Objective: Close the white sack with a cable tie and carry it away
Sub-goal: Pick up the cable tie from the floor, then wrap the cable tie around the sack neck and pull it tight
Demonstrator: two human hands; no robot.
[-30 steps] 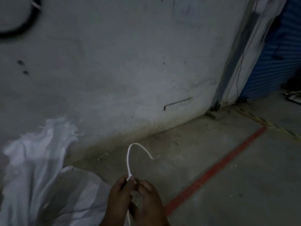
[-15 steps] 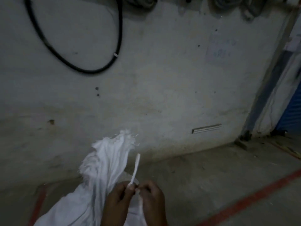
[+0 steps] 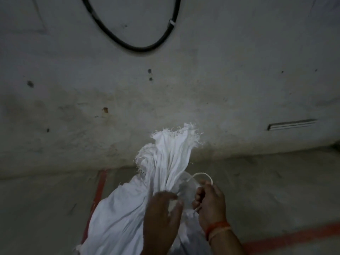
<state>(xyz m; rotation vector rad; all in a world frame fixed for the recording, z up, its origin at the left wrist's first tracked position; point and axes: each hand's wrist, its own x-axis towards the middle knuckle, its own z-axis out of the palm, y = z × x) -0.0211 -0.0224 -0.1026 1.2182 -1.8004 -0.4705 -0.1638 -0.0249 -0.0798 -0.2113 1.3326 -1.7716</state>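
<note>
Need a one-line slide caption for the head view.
Right hand loops a cable tie beside the sack neck; left hand steadies it.

Sack (image 3: 147, 208) on floor (image 3: 276, 190) before wall (image 3: 202, 89); cable (image 3: 136, 47) on wall above; slot (image 3: 292, 124) right.

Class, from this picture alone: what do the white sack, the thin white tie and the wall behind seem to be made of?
White sack: probably woven plastic, matt; its top edge frays into threads.
Thin white cable tie: likely smooth plastic; it holds a springy arc above the right hand.
Grey wall: seemingly rough plaster or concrete, stained and pitted.
</note>
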